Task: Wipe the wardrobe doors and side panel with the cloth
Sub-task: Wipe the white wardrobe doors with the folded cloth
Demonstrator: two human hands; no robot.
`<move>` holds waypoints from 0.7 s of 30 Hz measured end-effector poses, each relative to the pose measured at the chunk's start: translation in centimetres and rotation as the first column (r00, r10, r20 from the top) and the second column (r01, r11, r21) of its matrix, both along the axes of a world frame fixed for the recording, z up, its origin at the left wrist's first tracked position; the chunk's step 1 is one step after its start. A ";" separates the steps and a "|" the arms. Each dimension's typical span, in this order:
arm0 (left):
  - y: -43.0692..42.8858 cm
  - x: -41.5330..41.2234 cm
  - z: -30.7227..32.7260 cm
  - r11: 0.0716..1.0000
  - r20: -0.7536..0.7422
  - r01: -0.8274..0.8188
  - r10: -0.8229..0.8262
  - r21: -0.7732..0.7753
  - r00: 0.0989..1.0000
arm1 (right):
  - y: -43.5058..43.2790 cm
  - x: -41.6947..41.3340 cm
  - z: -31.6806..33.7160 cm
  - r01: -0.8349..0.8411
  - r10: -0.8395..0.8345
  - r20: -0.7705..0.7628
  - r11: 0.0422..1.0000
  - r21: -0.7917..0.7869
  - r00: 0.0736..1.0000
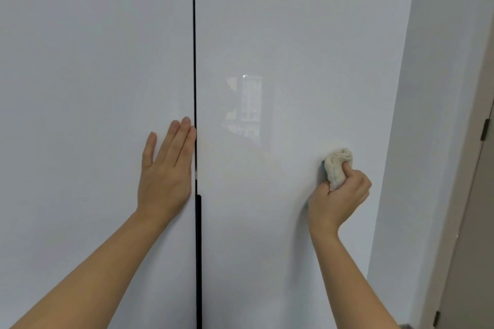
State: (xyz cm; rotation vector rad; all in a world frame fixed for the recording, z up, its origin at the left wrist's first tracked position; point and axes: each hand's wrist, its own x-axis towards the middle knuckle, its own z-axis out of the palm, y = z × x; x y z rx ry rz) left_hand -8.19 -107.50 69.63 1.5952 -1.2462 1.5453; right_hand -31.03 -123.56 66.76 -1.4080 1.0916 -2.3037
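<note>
Mostly hidden in the fist of my right hand [339, 201], the cloth [337, 164] presses bunched against the right wardrobe door [288, 56]; my left hand [165, 171] lies flat, fingers straight, on the left door [93, 83].

Both wardrobe doors are a plain, glossy pale grey-white with no pattern. The left door [80, 88] is even in tone, while the right door [307, 48] carries a whitish reflection [247, 104] broken into faint grid-like patches. The gap [194, 35] between them is a thin black line, and the handle strip [198, 248] lower down is black too. The cloth [338, 165] is cream, with a sliver of teal at its left edge (a second side or layer, hard to tell). The surface [441, 88] right of the doors is a paler bluish white. The door frame [465, 222] at the far right is beige-taupe, and its hinge [485, 129] is dark bronze-brown.
</note>
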 end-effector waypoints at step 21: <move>1.6 -0.3 -2.0 0.996 -0.088 0.001 0.007 0.091 0.996 | 5.8 8.1 -3.3 -0.387 -0.166 -0.656 0.693 -0.608 0.736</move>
